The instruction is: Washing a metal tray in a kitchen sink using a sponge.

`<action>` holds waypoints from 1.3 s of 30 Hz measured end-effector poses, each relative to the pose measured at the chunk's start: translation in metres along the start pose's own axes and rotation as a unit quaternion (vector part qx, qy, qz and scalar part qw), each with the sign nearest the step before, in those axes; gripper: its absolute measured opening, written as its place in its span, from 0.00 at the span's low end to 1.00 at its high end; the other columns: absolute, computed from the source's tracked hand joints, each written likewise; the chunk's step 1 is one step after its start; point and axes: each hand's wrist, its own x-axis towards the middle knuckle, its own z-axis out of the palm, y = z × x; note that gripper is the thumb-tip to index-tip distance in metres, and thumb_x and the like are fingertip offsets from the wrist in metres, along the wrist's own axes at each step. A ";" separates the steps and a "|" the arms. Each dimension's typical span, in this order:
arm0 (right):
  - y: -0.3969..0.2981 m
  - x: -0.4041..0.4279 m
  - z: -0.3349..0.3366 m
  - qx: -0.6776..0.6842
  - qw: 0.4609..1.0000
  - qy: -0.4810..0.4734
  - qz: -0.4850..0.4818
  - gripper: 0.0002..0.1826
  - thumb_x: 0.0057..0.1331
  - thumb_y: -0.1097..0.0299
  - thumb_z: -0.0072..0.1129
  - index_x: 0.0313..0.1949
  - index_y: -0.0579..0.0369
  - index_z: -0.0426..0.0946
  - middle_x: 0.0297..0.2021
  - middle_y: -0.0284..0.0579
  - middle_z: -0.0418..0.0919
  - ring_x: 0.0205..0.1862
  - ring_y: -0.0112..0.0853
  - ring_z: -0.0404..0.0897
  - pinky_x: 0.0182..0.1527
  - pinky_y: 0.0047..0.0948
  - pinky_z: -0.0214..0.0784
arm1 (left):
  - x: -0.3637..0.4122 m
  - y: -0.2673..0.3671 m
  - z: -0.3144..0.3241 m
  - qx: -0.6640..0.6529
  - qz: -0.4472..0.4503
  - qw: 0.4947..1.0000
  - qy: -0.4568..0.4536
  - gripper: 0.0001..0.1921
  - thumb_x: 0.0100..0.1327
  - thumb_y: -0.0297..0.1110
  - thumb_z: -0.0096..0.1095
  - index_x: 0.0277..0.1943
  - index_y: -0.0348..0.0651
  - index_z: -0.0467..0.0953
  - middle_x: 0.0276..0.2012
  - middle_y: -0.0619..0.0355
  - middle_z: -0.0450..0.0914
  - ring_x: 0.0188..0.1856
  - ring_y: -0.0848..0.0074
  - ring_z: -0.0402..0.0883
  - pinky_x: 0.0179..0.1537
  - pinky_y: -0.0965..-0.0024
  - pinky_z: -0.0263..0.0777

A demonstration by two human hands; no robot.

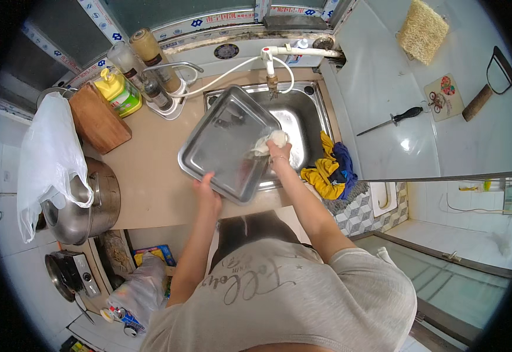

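Note:
A rectangular metal tray [225, 145] lies at a slant, partly on the counter and partly over the steel sink [300, 119]. My left hand [207, 193] grips its near left edge, thumb on top and the fingers hidden beneath. In my right hand [280, 154] is a bunched whitish cloth [271, 141], held against the tray's right side. A white faucet [269, 59] with a hose stands behind the sink. At the sink's right edge sits a crumpled yellow and blue cloth [328, 169].
Left on the counter [150, 176] are a wooden block [99, 119], a yellow pump bottle [119, 92], glass bottles [143, 66], a steel pot [102, 193] and a white plastic bag [53, 154]. A honing steel [392, 119] and a loofah pad [423, 33] hang on the right wall.

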 end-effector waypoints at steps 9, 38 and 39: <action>-0.085 0.059 -0.013 -0.242 0.931 -0.091 -0.259 0.26 0.46 0.66 0.65 0.46 0.57 0.70 0.39 0.45 0.78 0.41 0.33 0.77 0.44 0.30 0.69 | -0.019 -0.001 -0.037 -0.162 -0.210 0.915 -0.303 0.37 0.63 0.60 0.45 0.67 0.46 0.50 0.60 0.53 0.64 0.62 0.63 0.62 0.57 0.55 0.64; -0.102 -0.075 0.108 -0.325 0.609 -0.352 -0.632 0.25 0.44 0.67 0.61 0.46 0.43 0.73 0.46 0.54 0.70 0.47 0.51 0.70 0.51 0.49 0.62 | 0.092 0.040 -0.011 0.366 -0.072 0.893 -0.253 0.22 0.49 0.24 0.49 0.51 0.36 0.66 0.36 0.58 0.75 0.35 0.76 0.75 0.36 0.71 0.70; -0.101 -0.083 0.107 -0.338 0.592 -0.314 -0.661 0.26 0.45 0.66 0.60 0.47 0.44 0.72 0.47 0.55 0.69 0.48 0.52 0.69 0.52 0.50 0.61 | 0.084 0.040 -0.009 0.350 -0.051 0.905 -0.236 0.23 0.48 0.23 0.48 0.51 0.36 0.66 0.36 0.59 0.75 0.36 0.76 0.74 0.37 0.71 0.69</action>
